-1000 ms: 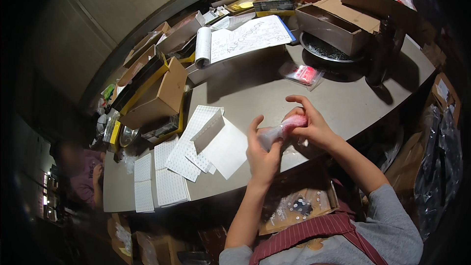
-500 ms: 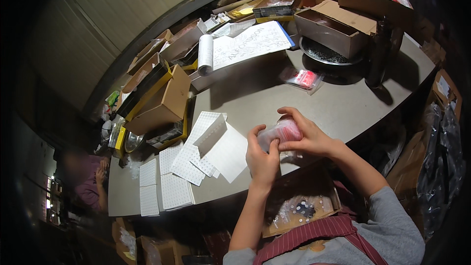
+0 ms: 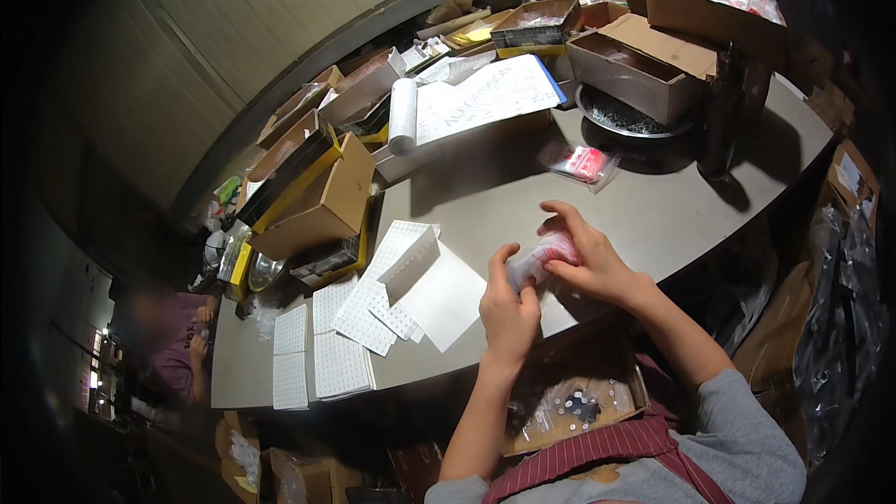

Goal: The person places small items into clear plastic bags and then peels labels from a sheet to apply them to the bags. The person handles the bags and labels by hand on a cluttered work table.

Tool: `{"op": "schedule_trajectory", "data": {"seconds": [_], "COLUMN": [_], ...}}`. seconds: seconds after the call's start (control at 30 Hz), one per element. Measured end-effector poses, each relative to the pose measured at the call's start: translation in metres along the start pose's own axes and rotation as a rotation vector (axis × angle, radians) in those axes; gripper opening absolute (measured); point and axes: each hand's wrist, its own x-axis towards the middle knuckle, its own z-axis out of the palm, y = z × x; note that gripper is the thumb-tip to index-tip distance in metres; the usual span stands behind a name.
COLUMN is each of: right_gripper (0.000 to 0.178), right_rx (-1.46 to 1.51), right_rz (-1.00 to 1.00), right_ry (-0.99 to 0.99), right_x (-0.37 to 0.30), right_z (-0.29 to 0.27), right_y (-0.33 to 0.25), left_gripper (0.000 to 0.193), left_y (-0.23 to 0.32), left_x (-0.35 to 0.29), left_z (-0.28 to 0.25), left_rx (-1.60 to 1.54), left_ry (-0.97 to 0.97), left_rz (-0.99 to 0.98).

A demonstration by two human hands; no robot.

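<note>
And here's the bundle, pink at one end and cloudy clear at the other, up between both hands above the worktop's near edge. The left hand grips the clear end, thumb on the near side, fingers behind. The right hand has the pink end pinched, thumb laid along it, a finger arching over the top.

How does it handle? It looks like thin plastic, so I'd call it light, soft and floppy, probably slippery where layers slide on each other. Hardly fragile, though it would likely crease or fan apart. Best hold, I'd say: both ends at once, thumbs flat, squeezing the layers together.

Now its line: the long axis runs from hand to hand, roughly crosswise, the clear end pointing left and a touch toward the person, the pink end pointing right and slightly away. Beyond it, well apart, a red-and-clear packet lies flat; off left, the white sheets.
</note>
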Motion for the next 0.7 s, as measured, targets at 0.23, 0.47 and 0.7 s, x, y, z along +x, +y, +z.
{"op": "schedule_trajectory", "data": {"seconds": [0.23, 0.47, 0.7], "right_gripper": [0.052, 0.033, 0.034], "right_rx": [0.038, -0.159, -0.226], "right_rz": [0.171, -0.383, -0.324], "right_ry": [0.099, 0.259, 0.212], "right_x": [-0.014, -0.018, 0.003], "right_z": [0.012, 0.045, 0.039], "right_y": [0.002, -0.034, -0.048], "left_gripper": [0.033, 0.025, 0.032], "left_y": [0.001, 0.002, 0.04], "left_x": [0.003, 0.007, 0.002], "left_z": [0.022, 0.031, 0.02], "left_rx": [-0.518, -1.151, -1.126], "left_ry": [0.049, 0.096, 0.151], "left_rz": [-0.109, -0.151, -0.291]}}
